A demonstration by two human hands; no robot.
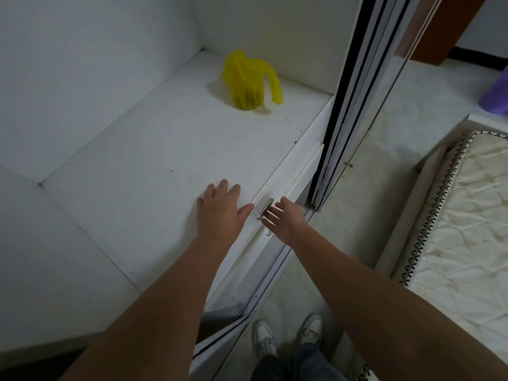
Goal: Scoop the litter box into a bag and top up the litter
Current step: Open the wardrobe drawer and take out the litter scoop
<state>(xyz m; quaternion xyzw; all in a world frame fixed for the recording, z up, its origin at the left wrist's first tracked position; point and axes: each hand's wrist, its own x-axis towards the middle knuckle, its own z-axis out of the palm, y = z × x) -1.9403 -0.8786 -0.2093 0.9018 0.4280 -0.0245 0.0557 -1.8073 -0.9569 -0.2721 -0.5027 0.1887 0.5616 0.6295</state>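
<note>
A yellow plastic bag with something bunched in its bottom sits at the far end of a white platform. My left hand lies flat on the platform top near its front edge, fingers spread. My right hand reaches with straight fingers to the metal handle on the platform's white front panel, fingertips at or just short of it. No litter box or scoop is in view.
A sliding door frame stands right of the platform. A bare mattress lies at the right. A purple container stands far right. My white shoes are on the tiled floor below. Small dark specks dot the platform.
</note>
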